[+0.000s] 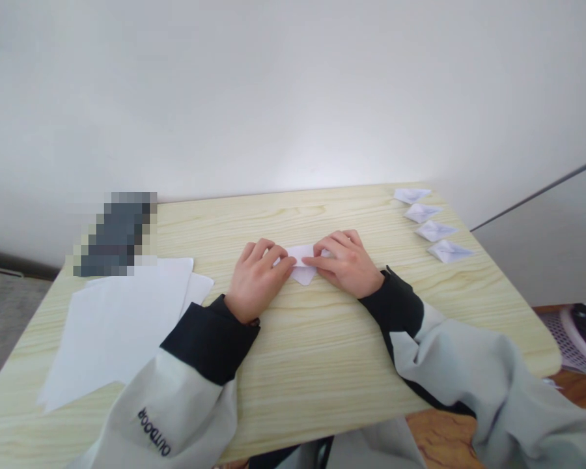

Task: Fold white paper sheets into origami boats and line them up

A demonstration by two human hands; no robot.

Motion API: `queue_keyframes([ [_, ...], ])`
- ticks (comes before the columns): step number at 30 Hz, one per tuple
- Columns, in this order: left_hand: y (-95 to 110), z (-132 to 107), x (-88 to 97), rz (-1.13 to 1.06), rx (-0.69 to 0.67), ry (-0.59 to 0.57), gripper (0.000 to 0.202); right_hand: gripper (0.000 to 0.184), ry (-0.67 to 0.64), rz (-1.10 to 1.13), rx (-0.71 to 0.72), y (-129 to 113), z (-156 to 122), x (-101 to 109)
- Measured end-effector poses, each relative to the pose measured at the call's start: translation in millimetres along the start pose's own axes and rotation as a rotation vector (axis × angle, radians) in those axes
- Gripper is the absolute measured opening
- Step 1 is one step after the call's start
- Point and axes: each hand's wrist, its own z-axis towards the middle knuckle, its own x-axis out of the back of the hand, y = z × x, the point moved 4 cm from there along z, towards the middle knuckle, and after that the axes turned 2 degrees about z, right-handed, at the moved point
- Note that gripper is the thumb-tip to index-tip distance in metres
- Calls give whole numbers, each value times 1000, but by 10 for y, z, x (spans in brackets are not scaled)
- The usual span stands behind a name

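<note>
Left grip (260, 277) and right grip (348, 262) hold folded, blunt-tipped white paper (303, 277).

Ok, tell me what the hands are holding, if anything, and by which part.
A small folded white paper, held at both ends: the left hand has its left end, the right hand its right end.

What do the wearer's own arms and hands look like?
Left hand and right hand: bare, ungloved. Left sleeve: pale grey, black left cuff, dark lettering reading OUTDOOR. Right sleeve: pale grey, black right cuff; no lettering visible.
</note>
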Motion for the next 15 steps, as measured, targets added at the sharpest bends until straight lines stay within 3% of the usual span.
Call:
queue_keyframes([
  [6, 58, -55, 44, 31, -41, -12, 22, 22, -16, -58, -8, -43, -24, 16],
  [15, 72, -185, 99, 43, 59, -19, 25, 26, -40, -5, -95, -43, -55, 39],
])
